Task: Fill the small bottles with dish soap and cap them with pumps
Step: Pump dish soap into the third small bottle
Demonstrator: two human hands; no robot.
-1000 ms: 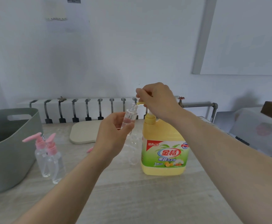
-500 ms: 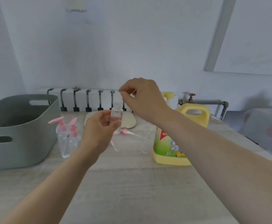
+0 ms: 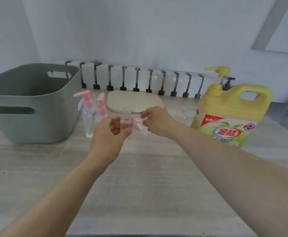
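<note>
My left hand [image 3: 109, 132] is shut on a small clear bottle [image 3: 126, 119], held upright with its neck uncapped. A loose pink pump [image 3: 137, 124] with its white tube lies just right of that bottle. My right hand [image 3: 158, 123] hovers beside the pump with thumb and fingers apart; I cannot tell whether they touch it. The big yellow dish soap jug [image 3: 228, 117] with its yellow pump head stands at the right. Two small bottles capped with pink pumps [image 3: 88, 112] [image 3: 100, 108] stand to the left. Another clear uncapped bottle [image 3: 184, 113] stands near the jug.
A grey plastic basket [image 3: 28, 117] with handle slots fills the left of the table. A beige mat [image 3: 134, 101] lies at the back, in front of a white radiator [image 3: 139, 79]. The pale wooden tabletop [image 3: 139, 185] stretches toward me.
My right hand has left the jug's pump head and come down beside the loose pink pump. My left hand has lowered the clear bottle. The view has swung left.
</note>
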